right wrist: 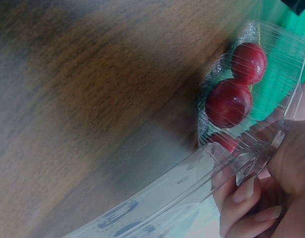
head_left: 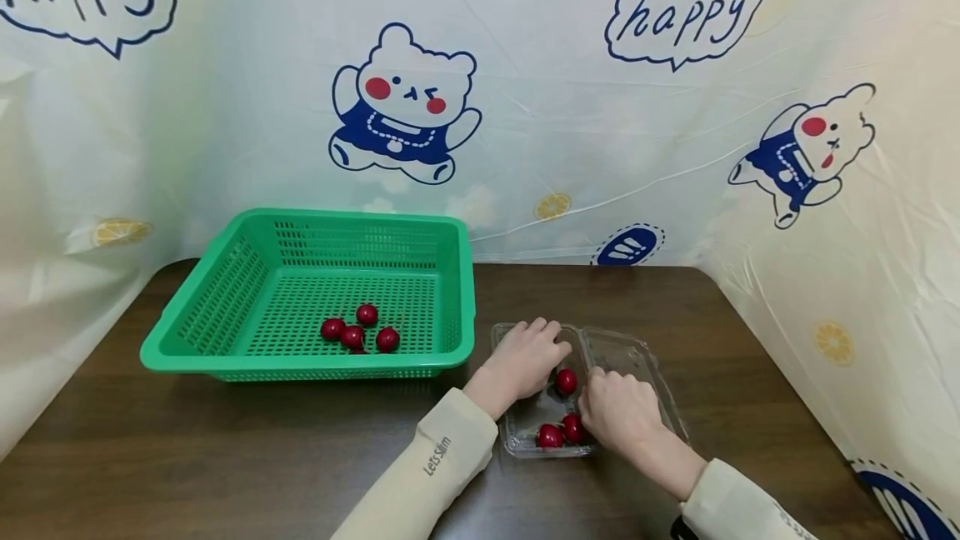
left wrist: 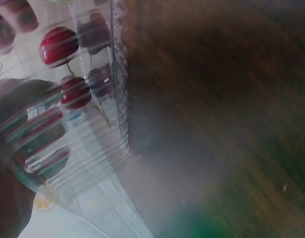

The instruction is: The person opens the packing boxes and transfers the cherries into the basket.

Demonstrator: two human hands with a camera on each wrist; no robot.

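Note:
A clear plastic box lies with its lid folded out to the right. Three red cherries show inside, two of them at the near end. My left hand reaches over the left wall toward the far end and grips the box; through the ribbed plastic its fingers look blurred. Between box and lid, my right hand holds the hinge side, with curled fingers at the rim. The right wrist view also shows cherries through the box wall.
A green slotted basket stands at the left back, holding several cherries. Behind the brown wooden table hangs a printed curtain, which also closes in both sides.

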